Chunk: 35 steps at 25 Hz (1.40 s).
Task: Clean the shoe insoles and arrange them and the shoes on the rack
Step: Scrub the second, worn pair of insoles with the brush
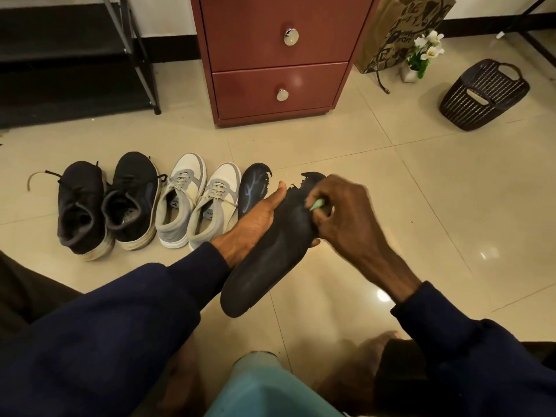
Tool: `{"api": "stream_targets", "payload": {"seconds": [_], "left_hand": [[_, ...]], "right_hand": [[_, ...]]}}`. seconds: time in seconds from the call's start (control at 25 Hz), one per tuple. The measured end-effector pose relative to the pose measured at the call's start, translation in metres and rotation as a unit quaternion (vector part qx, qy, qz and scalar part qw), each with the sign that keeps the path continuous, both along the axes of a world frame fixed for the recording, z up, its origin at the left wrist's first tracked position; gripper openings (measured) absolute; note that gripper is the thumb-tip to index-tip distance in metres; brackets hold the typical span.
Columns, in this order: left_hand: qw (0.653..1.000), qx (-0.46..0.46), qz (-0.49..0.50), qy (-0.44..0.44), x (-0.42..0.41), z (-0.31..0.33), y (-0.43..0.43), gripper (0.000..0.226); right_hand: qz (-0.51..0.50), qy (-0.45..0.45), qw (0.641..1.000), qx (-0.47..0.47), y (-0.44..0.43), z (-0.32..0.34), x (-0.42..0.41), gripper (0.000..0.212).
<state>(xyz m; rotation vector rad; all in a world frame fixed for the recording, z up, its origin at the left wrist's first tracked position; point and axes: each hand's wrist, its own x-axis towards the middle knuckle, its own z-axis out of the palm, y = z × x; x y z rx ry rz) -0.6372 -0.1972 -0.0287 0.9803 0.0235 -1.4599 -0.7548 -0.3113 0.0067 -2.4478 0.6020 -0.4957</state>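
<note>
My left hand [255, 221] holds a black insole [270, 260] from underneath, thumb up along its left edge. The insole's toe end is torn and ragged. My right hand [340, 212] grips a small green brush [317, 204] against the insole's upper part. A second black insole [252, 188] with pale markings lies on the floor just beyond my left hand. To its left stand a grey-and-white pair of sneakers [195, 203] and a black pair of sneakers [105, 203], toes pointing away. The black shoe rack [75, 55] is at the top left.
A red-brown drawer cabinet [276, 55] stands behind the shoes. At the right are a printed paper bag [400, 31], a small pot of white flowers [421, 55] and a dark plastic basket [484, 94]. A pale blue container [264, 389] sits between my legs.
</note>
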Motion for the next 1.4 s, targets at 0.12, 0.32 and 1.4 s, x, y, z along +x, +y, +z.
{"api": "stream_targets", "payload": {"seconds": [0.12,0.32,1.4], "left_hand": [[0.997,0.030,0.029,-0.063,0.009,-0.008,0.001,0.047],[1.000,-0.025,-0.011,0.013,-0.004,0.000,-0.002,0.063],[0.999,0.017,0.032,-0.016,-0.002,-0.005,0.001,0.050]], "right_hand": [[0.153,0.061,0.984,0.063,0.035,0.002,0.004,0.022],[-0.024,-0.004,1.000,-0.015,-0.013,-0.001,-0.001,0.029],[0.113,0.076,0.991,0.015,0.002,0.004,0.004,0.024]]}}
